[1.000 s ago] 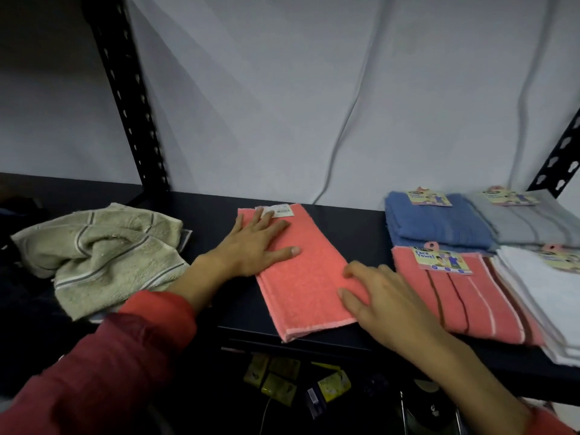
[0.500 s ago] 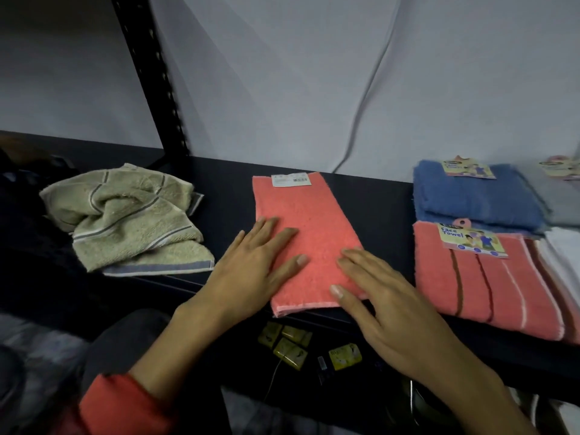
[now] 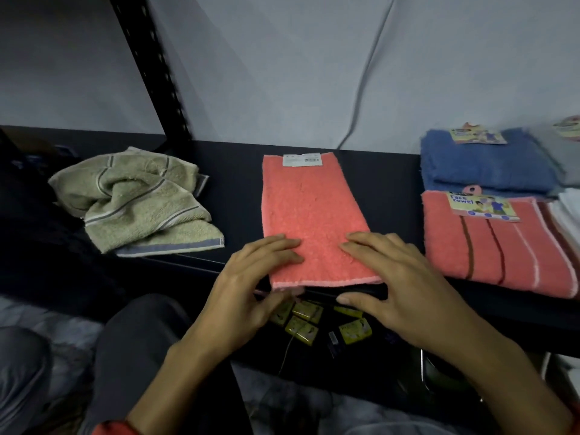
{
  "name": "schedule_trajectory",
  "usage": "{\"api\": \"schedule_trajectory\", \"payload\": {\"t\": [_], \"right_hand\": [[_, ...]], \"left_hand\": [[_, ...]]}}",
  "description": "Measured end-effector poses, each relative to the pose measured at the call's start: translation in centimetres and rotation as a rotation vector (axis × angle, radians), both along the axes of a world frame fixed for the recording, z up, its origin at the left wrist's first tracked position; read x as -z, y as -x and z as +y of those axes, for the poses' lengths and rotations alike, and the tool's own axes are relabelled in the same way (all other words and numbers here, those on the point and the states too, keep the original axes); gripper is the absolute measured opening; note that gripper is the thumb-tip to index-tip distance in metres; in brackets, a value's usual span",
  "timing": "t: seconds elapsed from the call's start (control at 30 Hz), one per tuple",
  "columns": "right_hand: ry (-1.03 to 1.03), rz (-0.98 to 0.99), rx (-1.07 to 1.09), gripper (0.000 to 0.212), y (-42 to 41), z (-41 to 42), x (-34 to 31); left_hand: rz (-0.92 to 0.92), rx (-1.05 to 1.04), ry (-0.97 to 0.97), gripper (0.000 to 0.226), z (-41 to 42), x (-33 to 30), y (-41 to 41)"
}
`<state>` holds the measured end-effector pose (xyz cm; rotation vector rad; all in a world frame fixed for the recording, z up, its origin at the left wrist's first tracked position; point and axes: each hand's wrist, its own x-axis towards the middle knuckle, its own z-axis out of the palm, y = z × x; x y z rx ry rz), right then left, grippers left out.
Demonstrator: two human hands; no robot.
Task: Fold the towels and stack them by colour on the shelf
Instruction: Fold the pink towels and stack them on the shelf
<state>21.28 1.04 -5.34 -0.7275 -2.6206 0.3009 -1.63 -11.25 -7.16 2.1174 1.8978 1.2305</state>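
Observation:
A coral towel (image 3: 314,215), folded into a long strip with a white label at its far end, lies on the black shelf (image 3: 238,189). My left hand (image 3: 254,284) pinches its near left corner, fingers on top and thumb under the overhanging edge. My right hand (image 3: 395,277) rests its fingers flat on the near right part, with the thumb down in front of the shelf lip. To the right lie a folded coral striped towel (image 3: 489,249) with a card tag and, behind it, a folded blue stack (image 3: 483,167). A crumpled beige towel (image 3: 138,199) sits at the left.
A grey towel (image 3: 568,161) and a white towel (image 3: 568,211) show at the right edge. A black slotted upright (image 3: 150,67) rises at the back left. Small yellow packets (image 3: 304,321) lie below the shelf's front edge. A cable (image 3: 370,73) runs down the wall.
Both hands have slid back along the coral towel to its near edge. My left hand now pinches the corner. The view has shifted closer and to the left.

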Motion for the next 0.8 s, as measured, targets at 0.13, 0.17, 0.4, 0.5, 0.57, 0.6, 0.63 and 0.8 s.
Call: {"api": "schedule_trajectory", "payload": {"t": [0.13, 0.17, 0.4, 0.5, 0.57, 0.6, 0.63, 0.8], "right_hand": [[-0.050, 0.176, -0.016, 0.050, -0.5, -1.0, 0.6], [-0.047, 0.233, -0.012, 0.044, -0.7, -1.3, 0.7], [0.138, 0.499, 0.039, 0.044, -1.6, -2.7, 1.5], [0.034, 0.575, 0.047, 0.029, -1.5, -3.1, 1.0], [-0.006, 0.596, 0.036, 0.024, -1.4, -3.1, 0.5], [-0.007, 0.601, 0.027, 0.022, -1.4, -3.1, 0.2], [0.004, 0.603, 0.018, 0.021, -1.4, -3.0, -0.1], [0.188, 0.574, -0.025, 0.021, -1.8, -2.4, -2.7]], "left_hand": [[-0.138, -0.012, -0.088, 0.027, -0.3, 0.4, -0.5], [-0.188, -0.015, -0.089, 0.026, -0.4, 0.2, -0.6], [-0.315, -0.091, -0.138, 0.019, -1.2, -1.8, -1.9], [-0.182, -0.144, -0.273, 0.016, -1.0, -2.2, -2.1], [-0.119, -0.161, -0.302, 0.015, -0.9, -2.5, -2.2], [-0.104, -0.161, -0.302, 0.017, -0.9, -2.7, -2.2], [-0.092, -0.160, -0.304, 0.018, -0.9, -3.0, -2.3], [-0.168, -0.090, -0.256, 0.015, -1.1, -5.1, -2.2]]}}
